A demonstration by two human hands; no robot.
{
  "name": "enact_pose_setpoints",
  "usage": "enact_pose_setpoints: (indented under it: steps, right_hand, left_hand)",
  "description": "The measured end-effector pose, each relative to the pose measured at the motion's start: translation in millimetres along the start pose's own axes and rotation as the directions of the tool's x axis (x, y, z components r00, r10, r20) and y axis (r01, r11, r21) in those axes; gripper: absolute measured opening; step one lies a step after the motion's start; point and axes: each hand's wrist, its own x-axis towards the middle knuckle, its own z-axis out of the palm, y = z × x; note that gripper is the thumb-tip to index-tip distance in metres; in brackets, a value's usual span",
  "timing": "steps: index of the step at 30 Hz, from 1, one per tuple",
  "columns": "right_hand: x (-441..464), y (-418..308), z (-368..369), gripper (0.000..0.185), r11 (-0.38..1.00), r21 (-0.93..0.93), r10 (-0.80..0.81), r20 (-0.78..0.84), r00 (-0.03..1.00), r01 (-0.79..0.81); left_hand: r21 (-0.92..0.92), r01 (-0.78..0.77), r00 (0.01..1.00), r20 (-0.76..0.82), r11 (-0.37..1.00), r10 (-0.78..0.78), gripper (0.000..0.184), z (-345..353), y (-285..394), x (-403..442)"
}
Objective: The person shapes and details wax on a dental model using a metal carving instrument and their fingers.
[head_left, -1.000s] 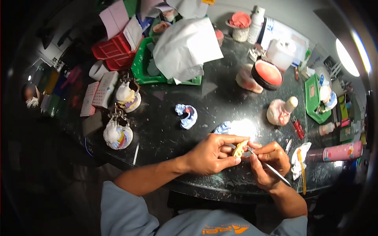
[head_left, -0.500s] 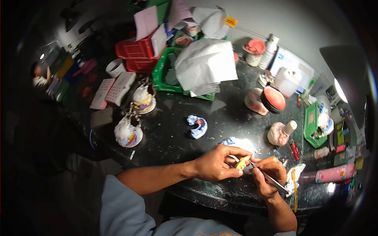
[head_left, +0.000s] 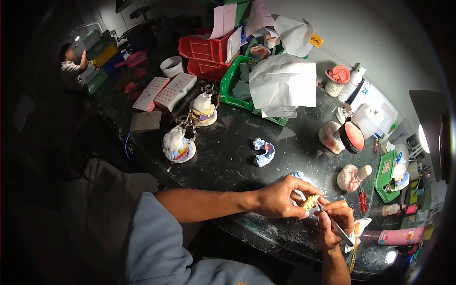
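Note:
My left hand [head_left: 280,197] pinches a small yellow dental piece [head_left: 310,203] between thumb and fingers, near the front of the black table. Closed around a slim metal tool [head_left: 339,230], my right hand [head_left: 336,223] holds its tip against the right side of the yellow piece. Just behind my fingers lies a light blue model [head_left: 298,175], partly hidden by my left hand. Farther back, a blue horseshoe-shaped model [head_left: 263,152] rests on the table [head_left: 228,156].
Two mounted plaster models [head_left: 179,144] stand at left, near boxes [head_left: 175,91]. Green [head_left: 229,85] and red bins [head_left: 206,49] are behind. A pink-filled bowl [head_left: 352,136], brush jar [head_left: 350,178], red knife [head_left: 363,201] and pink bottle [head_left: 401,236] stand right. Another person [head_left: 71,66] is far left.
The camera view has swung left, so the table and its objects appear farther right. My hands keep hold of the yellow piece and the tool, with little change in grip.

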Motion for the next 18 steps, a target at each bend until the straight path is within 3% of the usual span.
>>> enact_pose_setpoints:
  steps: [5, 8, 18]
  right_hand:
    - [-0.2, -0.9, -1.3, 0.013, 1.0, -0.029, 0.012, 0.002, 1.0, -0.012]
    - [2.5, -2.9, -1.1, 0.015, 0.998, -0.059, 0.005, 0.002, 1.0, -0.005]
    - [4.7, -5.3, -2.7, 0.015, 0.996, -0.087, -0.012, 0.019, 1.0, 0.014]
  left_hand:
    - [-0.019, -0.014, 1.0, 0.006, 1.0, 0.014, 0.057, -0.2, -5.6, 0.7]
    - [-0.061, 0.084, 0.996, 0.031, 0.995, -0.082, 0.055, 0.6, 3.2, -0.7]
    - [0.029, 0.021, 1.0, 0.007, 0.999, -0.021, 0.057, -0.7, -0.6, -1.2]
